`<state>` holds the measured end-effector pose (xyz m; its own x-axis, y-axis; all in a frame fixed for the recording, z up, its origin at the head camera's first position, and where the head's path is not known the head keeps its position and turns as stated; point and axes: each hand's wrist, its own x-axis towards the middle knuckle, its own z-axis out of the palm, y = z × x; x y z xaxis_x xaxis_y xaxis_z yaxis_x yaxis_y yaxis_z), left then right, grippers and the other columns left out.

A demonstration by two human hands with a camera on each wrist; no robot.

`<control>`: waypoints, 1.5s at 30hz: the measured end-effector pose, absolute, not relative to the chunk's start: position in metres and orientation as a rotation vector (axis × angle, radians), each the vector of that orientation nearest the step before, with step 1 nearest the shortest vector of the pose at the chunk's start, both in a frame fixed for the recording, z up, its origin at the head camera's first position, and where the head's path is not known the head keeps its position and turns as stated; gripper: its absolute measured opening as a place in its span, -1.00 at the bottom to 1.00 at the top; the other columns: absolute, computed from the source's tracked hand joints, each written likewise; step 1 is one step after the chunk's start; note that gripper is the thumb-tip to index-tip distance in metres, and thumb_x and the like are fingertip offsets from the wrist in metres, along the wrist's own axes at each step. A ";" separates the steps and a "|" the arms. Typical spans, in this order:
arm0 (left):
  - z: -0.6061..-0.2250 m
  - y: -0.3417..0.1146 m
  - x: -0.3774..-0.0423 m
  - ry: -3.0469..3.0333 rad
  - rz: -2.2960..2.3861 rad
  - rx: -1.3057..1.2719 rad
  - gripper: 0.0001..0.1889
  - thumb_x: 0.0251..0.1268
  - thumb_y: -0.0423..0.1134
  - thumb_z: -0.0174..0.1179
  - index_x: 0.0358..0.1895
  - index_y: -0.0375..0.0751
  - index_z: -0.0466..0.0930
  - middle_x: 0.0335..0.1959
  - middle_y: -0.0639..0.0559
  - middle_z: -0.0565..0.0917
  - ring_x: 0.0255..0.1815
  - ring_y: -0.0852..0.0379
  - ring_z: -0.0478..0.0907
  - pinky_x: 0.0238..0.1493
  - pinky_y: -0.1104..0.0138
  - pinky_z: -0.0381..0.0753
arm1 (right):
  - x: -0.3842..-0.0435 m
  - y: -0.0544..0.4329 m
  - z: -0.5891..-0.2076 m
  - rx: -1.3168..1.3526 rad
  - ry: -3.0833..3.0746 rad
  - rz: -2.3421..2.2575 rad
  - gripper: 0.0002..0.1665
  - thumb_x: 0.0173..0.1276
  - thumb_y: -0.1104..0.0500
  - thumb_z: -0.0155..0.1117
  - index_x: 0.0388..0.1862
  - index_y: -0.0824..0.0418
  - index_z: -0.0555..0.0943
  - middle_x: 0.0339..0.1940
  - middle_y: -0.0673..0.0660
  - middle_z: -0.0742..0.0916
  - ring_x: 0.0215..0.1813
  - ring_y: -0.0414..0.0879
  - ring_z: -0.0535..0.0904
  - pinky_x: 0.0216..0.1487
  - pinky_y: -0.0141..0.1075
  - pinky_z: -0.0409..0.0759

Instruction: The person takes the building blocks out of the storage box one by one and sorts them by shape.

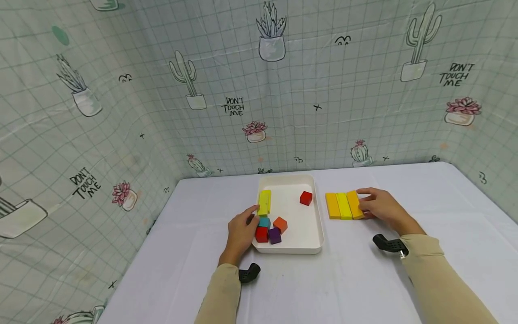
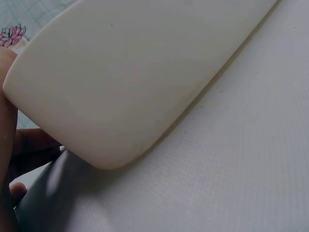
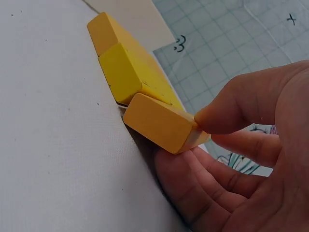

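My right hand point(image 1: 382, 208) pinches a yellow-orange block point(image 3: 159, 123) at its right side, between thumb and fingers. That block is tilted against a bright yellow block point(image 1: 343, 206), which lies flat beside another yellow-orange block point(image 1: 333, 206). My left hand point(image 1: 239, 234) is at the left wall of a white tray point(image 1: 293, 248), gripping its rim. In the left wrist view the tray's outer wall point(image 2: 111, 87) fills much of the frame, and the hand is partly cut off.
Inside the tray, a bright yellow block point(image 1: 265, 202) lies along the left wall. Near the front left are teal point(image 1: 264, 222), red point(image 1: 261, 234), purple point(image 1: 274, 236) and orange point(image 1: 280, 224) cubes. Another red cube point(image 1: 305, 198) sits at the back right. A patterned cloth point(image 1: 307, 90) hangs behind the white table.
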<state>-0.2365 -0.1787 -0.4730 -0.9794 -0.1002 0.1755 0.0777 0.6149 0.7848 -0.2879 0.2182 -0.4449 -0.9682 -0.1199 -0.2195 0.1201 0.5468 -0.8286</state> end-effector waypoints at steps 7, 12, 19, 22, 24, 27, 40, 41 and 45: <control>-0.474 -0.180 -0.237 -2.634 -1.279 -0.009 -0.60 0.45 -0.18 0.13 0.31 0.11 0.59 0.12 -0.06 0.67 0.15 -0.04 0.54 0.28 -0.05 0.45 | -0.286 0.217 -0.444 0.012 2.614 -1.273 -0.31 0.39 0.17 0.12 0.44 0.42 0.32 0.33 0.53 0.44 0.00 0.14 0.61 -0.03 -0.18 0.67; -0.473 -0.179 -0.236 -2.626 -1.280 -0.006 -0.60 0.45 -0.18 0.13 0.30 0.10 0.60 0.11 -0.06 0.67 0.14 -0.04 0.55 0.26 -0.06 0.46 | -0.286 0.216 -0.444 0.002 2.635 -1.257 -0.33 0.39 0.17 0.14 0.42 0.43 0.35 0.28 0.51 0.49 -0.12 0.07 0.62 -0.10 -0.21 0.67; -0.471 -0.179 -0.236 -2.636 -1.292 0.016 -0.59 0.45 -0.16 0.13 0.32 0.11 0.58 0.14 -0.08 0.66 0.17 -0.06 0.54 0.28 -0.06 0.45 | -0.289 0.215 -0.447 0.012 2.646 -1.267 -0.33 0.36 0.19 0.12 0.41 0.44 0.36 0.24 0.51 0.52 -0.14 0.07 0.62 -0.17 -0.27 0.68; -0.471 -0.179 -0.235 -2.641 -1.303 0.035 -0.59 0.45 -0.15 0.13 0.32 0.12 0.58 0.15 -0.08 0.66 0.19 -0.06 0.53 0.30 -0.06 0.43 | -0.289 0.214 -0.447 0.015 2.657 -1.261 -0.34 0.35 0.19 0.13 0.40 0.44 0.37 0.23 0.50 0.53 -0.15 0.06 0.61 -0.18 -0.28 0.68; -0.471 -0.179 -0.235 -2.640 -1.305 0.037 -0.59 0.45 -0.15 0.13 0.32 0.12 0.58 0.15 -0.08 0.65 0.20 -0.06 0.53 0.30 -0.06 0.43 | -0.290 0.214 -0.448 0.014 2.664 -1.257 -0.34 0.35 0.18 0.13 0.39 0.44 0.38 0.22 0.50 0.54 -0.16 0.06 0.61 -0.18 -0.27 0.68; -0.471 -0.179 -0.235 -2.633 -1.299 0.027 -0.60 0.45 -0.16 0.13 0.31 0.12 0.59 0.14 -0.07 0.66 0.18 -0.05 0.54 0.29 -0.05 0.44 | -0.290 0.214 -0.448 0.016 2.669 -1.254 -0.34 0.36 0.18 0.13 0.39 0.44 0.38 0.23 0.50 0.53 -0.18 0.04 0.60 -0.18 -0.27 0.67; -0.471 -0.179 -0.237 -2.638 -1.304 0.027 -0.60 0.46 -0.16 0.13 0.31 0.13 0.59 0.10 -0.07 0.67 0.13 -0.05 0.53 0.27 -0.07 0.45 | -0.287 0.212 -0.445 0.056 2.666 -1.266 -0.38 0.46 0.10 0.05 0.36 0.46 0.40 0.16 0.44 0.58 -0.05 0.10 0.58 -0.18 -0.30 0.67; -0.471 -0.179 -0.237 -2.639 -1.304 0.027 -0.60 0.46 -0.16 0.13 0.31 0.13 0.59 0.10 -0.07 0.67 0.13 -0.05 0.53 0.27 -0.07 0.45 | -0.287 0.211 -0.446 0.063 2.664 -1.273 -0.39 0.46 0.09 0.03 0.36 0.46 0.41 0.14 0.42 0.60 -0.03 0.11 0.57 -0.18 -0.31 0.67; -0.470 -0.179 -0.236 -2.640 -1.300 0.024 -0.60 0.46 -0.16 0.13 0.31 0.13 0.59 0.10 -0.07 0.67 0.13 -0.05 0.53 0.27 -0.07 0.45 | -0.287 0.211 -0.446 0.084 2.652 -1.300 -0.40 0.50 0.07 0.00 0.36 0.44 0.41 0.13 0.41 0.60 0.01 0.12 0.57 -0.19 -0.33 0.67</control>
<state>-0.2365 -0.1793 -0.4702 -0.9803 -0.1012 0.1697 0.0728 0.6133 0.7865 -0.2871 0.2111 -0.4456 -0.9810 -0.0312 -0.1912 0.1320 0.6147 -0.7776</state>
